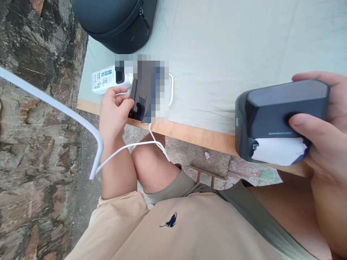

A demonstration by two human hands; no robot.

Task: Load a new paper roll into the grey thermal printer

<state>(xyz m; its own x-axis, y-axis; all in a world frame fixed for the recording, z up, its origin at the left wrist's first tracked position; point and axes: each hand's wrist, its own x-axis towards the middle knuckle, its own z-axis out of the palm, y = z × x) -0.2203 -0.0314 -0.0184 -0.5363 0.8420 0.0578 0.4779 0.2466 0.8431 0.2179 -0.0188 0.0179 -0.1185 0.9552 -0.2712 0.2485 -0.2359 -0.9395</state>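
My left hand [115, 108] pinches the left edge of a dark smartphone [138, 99] near the front edge of the table. Part of the phone is blurred into blocks, and its glossy screen shows reflections. Behind my left hand lies a white power bank [104, 78] with blue lettering and a small dark display. In my right hand [325, 122] is a dark grey label printer [284, 104], tilted over the table's front edge with my thumb across its face. A crumpled piece of white paper [280, 150] shows at the printer's lower side.
A black zippered round case [116, 25] stands at the back left of the cloth-covered table [217, 47]. A white cable [132, 144] loops below the table edge, and a thicker white strip [51, 95] crosses at left. Beyond is a rough stone wall [35, 162]. A wooden stool [207, 173] shows below.
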